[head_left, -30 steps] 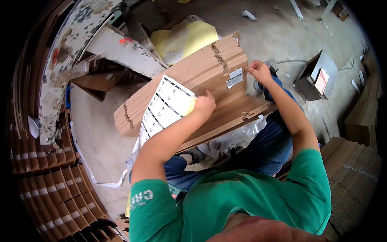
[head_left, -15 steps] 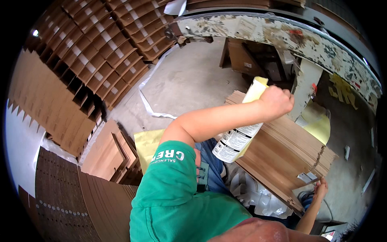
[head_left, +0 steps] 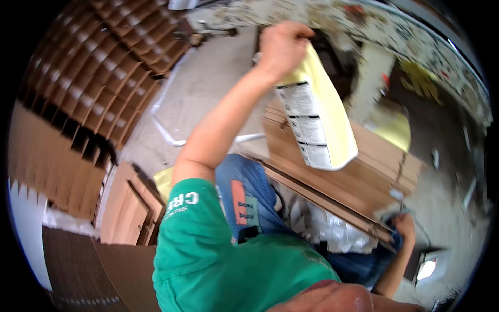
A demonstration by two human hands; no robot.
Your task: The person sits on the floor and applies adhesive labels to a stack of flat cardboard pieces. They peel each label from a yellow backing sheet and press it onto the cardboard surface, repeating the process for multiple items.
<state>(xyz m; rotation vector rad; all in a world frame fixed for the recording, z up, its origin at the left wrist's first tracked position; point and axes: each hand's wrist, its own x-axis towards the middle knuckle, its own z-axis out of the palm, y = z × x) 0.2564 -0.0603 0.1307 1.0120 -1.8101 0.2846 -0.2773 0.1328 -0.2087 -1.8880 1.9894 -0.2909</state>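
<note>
My left hand (head_left: 283,44) is raised high and shut on the top edge of a sheet of labels (head_left: 317,122). The sheet has a yellow backing and white printed labels, and it hangs down bent above a stack of flat brown cardboard (head_left: 364,166). My right hand (head_left: 403,226) is low at the right, at the near corner of that stack. Blur hides its fingers, so its grip is unclear. My green sleeve and blue trousers fill the lower middle.
Rows of folded brown cartons (head_left: 88,88) stand along the left. More flat cartons (head_left: 127,208) lie at the lower left. A paint-spattered bench (head_left: 374,26) crosses the top. A yellow sheet pile (head_left: 392,127) lies beyond the stack, and crumpled white plastic (head_left: 327,231) sits under it.
My left hand has lifted the label sheet off the cardboard stack and raised it high. My head has turned left. My right hand stays at the stack's edge.
</note>
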